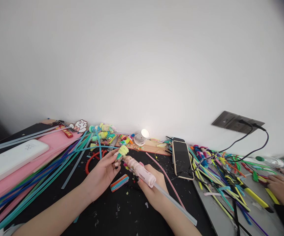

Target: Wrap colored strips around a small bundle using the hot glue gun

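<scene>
My left hand (104, 170) pinches a small yellow and green fuzzy piece (122, 151) between its fingertips. Wrapped round a pink glue gun (142, 172) is my right hand (154, 188); a clear glue stick (176, 205) sticks out of the gun's back end toward the lower right. The gun's messy tip lies close beside the fuzzy piece; whether they touch is unclear. Below, on the black mat (102, 213), rests a short bundle of orange, white and blue pipe cleaners (119, 183).
Long pipe cleaners (45, 177) and a white box (16, 160) lie at the left. A paper cup (142, 137) stands by the wall, a phone (182, 159) right of centre. Pliers (252, 196), cables and another person's hand (283, 190) are at the right.
</scene>
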`<state>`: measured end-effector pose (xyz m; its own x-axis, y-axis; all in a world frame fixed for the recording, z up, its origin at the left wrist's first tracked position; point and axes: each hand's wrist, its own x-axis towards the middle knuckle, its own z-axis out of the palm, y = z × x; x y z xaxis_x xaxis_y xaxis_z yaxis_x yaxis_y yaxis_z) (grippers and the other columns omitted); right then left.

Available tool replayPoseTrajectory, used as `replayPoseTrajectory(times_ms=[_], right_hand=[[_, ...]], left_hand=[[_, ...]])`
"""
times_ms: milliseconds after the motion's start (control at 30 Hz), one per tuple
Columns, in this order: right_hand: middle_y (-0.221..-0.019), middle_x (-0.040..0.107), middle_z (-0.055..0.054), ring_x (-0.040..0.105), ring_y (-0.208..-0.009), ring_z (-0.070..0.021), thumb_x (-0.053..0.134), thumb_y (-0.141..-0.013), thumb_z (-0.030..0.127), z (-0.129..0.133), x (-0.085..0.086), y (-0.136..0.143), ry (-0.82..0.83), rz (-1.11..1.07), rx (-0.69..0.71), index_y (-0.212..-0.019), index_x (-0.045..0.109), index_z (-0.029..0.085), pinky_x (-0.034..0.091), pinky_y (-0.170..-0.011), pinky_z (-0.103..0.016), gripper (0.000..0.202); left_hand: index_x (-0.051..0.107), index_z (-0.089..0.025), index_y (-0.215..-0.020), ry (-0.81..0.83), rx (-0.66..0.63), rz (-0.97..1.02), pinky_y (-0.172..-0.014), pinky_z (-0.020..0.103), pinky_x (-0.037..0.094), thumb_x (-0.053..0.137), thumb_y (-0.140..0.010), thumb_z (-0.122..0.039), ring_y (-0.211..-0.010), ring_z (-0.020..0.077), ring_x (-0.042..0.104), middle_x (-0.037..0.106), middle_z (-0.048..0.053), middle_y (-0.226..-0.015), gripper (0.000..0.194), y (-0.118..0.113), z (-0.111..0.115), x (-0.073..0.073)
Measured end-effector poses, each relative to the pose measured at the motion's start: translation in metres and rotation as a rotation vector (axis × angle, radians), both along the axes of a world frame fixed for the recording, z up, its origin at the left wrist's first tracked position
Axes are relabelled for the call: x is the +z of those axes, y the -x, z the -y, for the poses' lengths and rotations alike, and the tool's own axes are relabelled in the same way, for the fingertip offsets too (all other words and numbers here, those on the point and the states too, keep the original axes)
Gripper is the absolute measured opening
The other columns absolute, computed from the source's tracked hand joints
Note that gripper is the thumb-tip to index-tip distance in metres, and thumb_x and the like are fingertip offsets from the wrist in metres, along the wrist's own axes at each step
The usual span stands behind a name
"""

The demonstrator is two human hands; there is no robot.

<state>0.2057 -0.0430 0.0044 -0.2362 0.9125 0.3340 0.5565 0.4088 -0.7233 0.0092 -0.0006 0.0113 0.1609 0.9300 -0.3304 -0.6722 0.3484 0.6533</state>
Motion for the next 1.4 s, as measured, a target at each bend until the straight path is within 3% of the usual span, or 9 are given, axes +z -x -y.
replayPoseTrajectory(times_ms=[333, 467, 633, 833, 967, 1067, 1133, 1267, 1400], right_hand=[[-0.07, 0.052, 0.003, 0.049, -0.059, -0.0141, 0.055, -0.081, 0.016, 0.002, 0.002, 0.001, -0.014, 0.036, -0.038, -0.074, 0.047, 0.024, 0.033, -0.054, -0.024, 0.013], [-0.076, 0.06, 0.001, 0.056, -0.063, -0.0171, 0.054, -0.082, 0.018, 0.001, -0.002, -0.002, -0.035, 0.071, -0.149, -0.085, 0.054, 0.024, 0.038, -0.058, -0.025, 0.007], [-0.093, 0.069, -0.007, 0.064, -0.079, -0.0249, 0.053, -0.085, 0.024, -0.005, 0.001, -0.006, -0.112, 0.338, -0.321, -0.107, 0.056, 0.02, 0.036, -0.064, -0.029, 0.023], [-0.096, 0.069, -0.01, 0.062, -0.089, -0.0292, 0.048, -0.078, 0.012, -0.008, -0.001, -0.002, -0.03, 0.605, -0.426, -0.11, 0.056, 0.015, 0.029, -0.074, -0.036, 0.033], [-0.102, 0.065, -0.012, 0.057, -0.096, -0.0325, 0.053, -0.069, 0.013, -0.004, -0.001, 0.002, -0.013, 0.628, -0.39, -0.108, 0.057, 0.015, 0.029, -0.078, -0.039, 0.039], [-0.106, 0.062, -0.013, 0.053, -0.098, -0.0337, 0.056, -0.07, 0.018, -0.001, 0.005, 0.004, -0.058, 0.546, -0.355, -0.108, 0.057, 0.016, 0.03, -0.08, -0.042, 0.039], [-0.104, 0.061, -0.011, 0.053, -0.097, -0.0311, 0.055, -0.074, 0.02, 0.002, 0.01, 0.005, -0.126, 0.42, -0.31, -0.104, 0.057, 0.017, 0.031, -0.08, -0.04, 0.03], [-0.081, 0.06, -0.003, 0.053, -0.074, -0.0194, 0.048, -0.086, 0.018, 0.009, 0.012, 0.008, -0.22, 0.186, -0.09, -0.088, 0.057, 0.018, 0.033, -0.071, -0.032, 0.009], [-0.07, 0.058, 0.0, 0.049, -0.064, -0.0152, 0.046, -0.089, 0.014, 0.011, 0.006, 0.014, -0.237, 0.084, -0.073, -0.075, 0.054, 0.019, 0.032, -0.063, -0.028, 0.017]], left_hand=[[0.067, -0.023, -0.099, -0.067, 0.011, 0.054, -0.059, 0.015, 0.052, 0.065, -0.084, -0.016, -0.059, 0.0063, 0.05, 0.056, -0.002, -0.079, 0.017, 0.003, -0.002, -0.005], [0.066, -0.023, -0.1, -0.049, 0.082, 0.05, -0.058, 0.015, 0.053, 0.06, -0.087, -0.014, -0.061, 0.0063, 0.053, 0.058, -0.001, -0.084, 0.017, 0.005, -0.004, -0.006], [0.066, -0.021, -0.099, -0.024, 0.1, 0.08, -0.056, 0.016, 0.053, 0.056, -0.088, -0.01, -0.058, 0.0066, 0.053, 0.058, 0.0, -0.081, 0.017, 0.005, -0.004, -0.003], [0.065, -0.016, -0.098, 0.022, 0.036, 0.114, -0.054, 0.018, 0.051, 0.056, -0.088, -0.008, -0.055, 0.0063, 0.049, 0.058, 0.001, -0.079, 0.016, 0.001, -0.001, 0.001], [0.065, -0.018, -0.104, -0.079, -0.024, 0.04, -0.058, 0.018, 0.049, 0.066, -0.083, -0.015, -0.061, 0.0067, 0.049, 0.058, 0.001, -0.086, 0.021, 0.001, 0.002, -0.003], [0.064, -0.019, -0.103, -0.213, -0.031, -0.103, -0.058, 0.018, 0.046, 0.072, -0.08, -0.022, -0.063, 0.0072, 0.048, 0.057, 0.0, -0.089, 0.025, 0.0, 0.004, -0.006], [0.063, -0.02, -0.104, -0.307, -0.05, -0.218, -0.059, 0.02, 0.045, 0.072, -0.08, -0.028, -0.064, 0.0083, 0.049, 0.056, -0.002, -0.085, 0.027, -0.002, 0.006, -0.006], [0.06, -0.021, -0.104, -0.466, -0.142, -0.461, -0.063, 0.024, 0.044, 0.068, -0.083, -0.034, -0.065, 0.0115, 0.052, 0.057, -0.002, -0.079, 0.026, -0.006, 0.012, -0.007], [0.057, -0.022, -0.106, -0.538, -0.229, -0.528, -0.066, 0.026, 0.046, 0.063, -0.085, -0.035, -0.071, 0.0141, 0.055, 0.056, -0.002, -0.081, 0.026, -0.009, 0.016, -0.008]])
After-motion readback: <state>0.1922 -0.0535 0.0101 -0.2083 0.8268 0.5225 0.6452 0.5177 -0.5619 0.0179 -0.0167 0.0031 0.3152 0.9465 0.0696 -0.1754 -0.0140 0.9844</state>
